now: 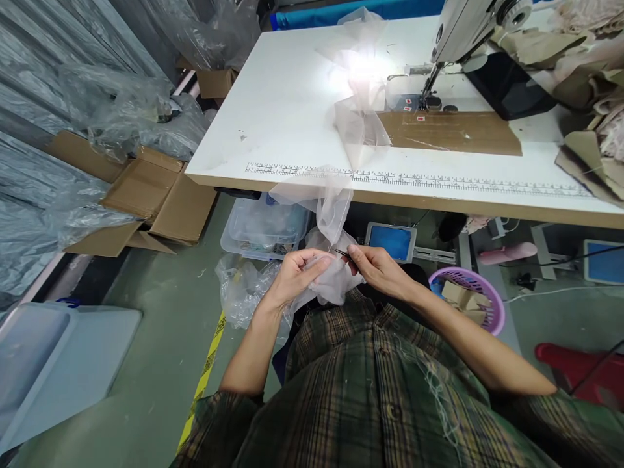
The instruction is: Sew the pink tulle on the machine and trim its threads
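Note:
Sheer pale fabric (330, 211) runs from the tabletop over its front edge and bunches in front of my body. My left hand (301, 270) is closed on a gathered part of this fabric, thumb against fingers. My right hand (377, 265) grips a small dark pointed tool (341, 252) that looks like thread snips. Its tip points left, at the fabric beside my left fingers; whether its blades are apart is too small to tell. More of the fabric lies on the table near the sewing machine (458, 39).
The white table (292, 117) has a printed ruler along its front edge and a brown cardboard strip (453, 133). Fabric pieces (599, 149) pile at the right. Below are a clear plastic bin (266, 224), a purple basket (496, 299) and a blue pedal (390, 242). An open carton (146, 182) stands left.

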`<state>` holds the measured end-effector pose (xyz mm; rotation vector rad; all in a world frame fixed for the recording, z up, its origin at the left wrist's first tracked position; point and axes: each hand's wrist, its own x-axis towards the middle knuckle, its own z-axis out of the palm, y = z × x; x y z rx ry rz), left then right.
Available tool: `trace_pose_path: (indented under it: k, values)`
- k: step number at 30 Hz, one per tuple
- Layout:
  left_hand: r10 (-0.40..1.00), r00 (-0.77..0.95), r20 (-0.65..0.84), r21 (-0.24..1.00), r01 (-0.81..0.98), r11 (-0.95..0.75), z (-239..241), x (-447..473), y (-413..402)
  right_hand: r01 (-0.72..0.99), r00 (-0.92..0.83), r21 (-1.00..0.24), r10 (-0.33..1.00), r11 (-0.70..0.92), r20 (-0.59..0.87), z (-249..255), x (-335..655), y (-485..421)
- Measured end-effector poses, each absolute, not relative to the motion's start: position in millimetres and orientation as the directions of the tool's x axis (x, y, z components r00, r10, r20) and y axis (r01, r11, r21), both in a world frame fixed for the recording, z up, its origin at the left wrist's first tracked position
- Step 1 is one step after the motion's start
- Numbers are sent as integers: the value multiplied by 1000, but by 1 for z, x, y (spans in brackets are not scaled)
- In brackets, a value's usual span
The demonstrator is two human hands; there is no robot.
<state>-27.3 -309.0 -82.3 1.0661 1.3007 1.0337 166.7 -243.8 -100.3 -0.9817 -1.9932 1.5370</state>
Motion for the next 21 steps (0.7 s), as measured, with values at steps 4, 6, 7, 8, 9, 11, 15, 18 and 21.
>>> trace_pose_path:
  k: [4, 6, 7, 8, 9, 11, 15, 18, 21]
  values:
    - [977, 0, -215, 976, 38, 215, -86, -28, -309, 254, -666, -947, 745, 195, -25, -95, 157, -241]
    - [976, -9, -218, 975, 31, 218, -88, -29, -310, 264, -648, -938, 762, 226, 1, -96, 153, -240]
    - [976, -11, -219, 975, 22, 219, -88, -29, -310, 276, -631, -931, 775, 239, 12, -97, 152, -239]
    - [975, -12, -221, 975, 11, 221, -88, -29, -310, 292, -613, -924, 790, 247, 17, -98, 152, -239]
    - [974, -11, -227, 974, -3, 227, -88, -29, -310, 308, -595, -919, 803, 245, 15, -99, 152, -240]
    - [970, -4, -243, 970, -33, 243, -87, -29, -309, 328, -572, -918, 821, 222, -6, -101, 155, -241]
    - [971, 21, -239, 969, -59, 240, -83, -28, -307, 312, -621, -930, 783, 192, -47, -102, 161, -245]
    - [965, 40, -258, 963, -64, 260, -80, -27, -305, 284, -672, -932, 740, 224, -27, -100, 160, -247]
    - [953, 47, -299, 950, -82, 302, -79, -26, -306, 249, -687, -938, 727, 240, 4, -96, 155, -248]
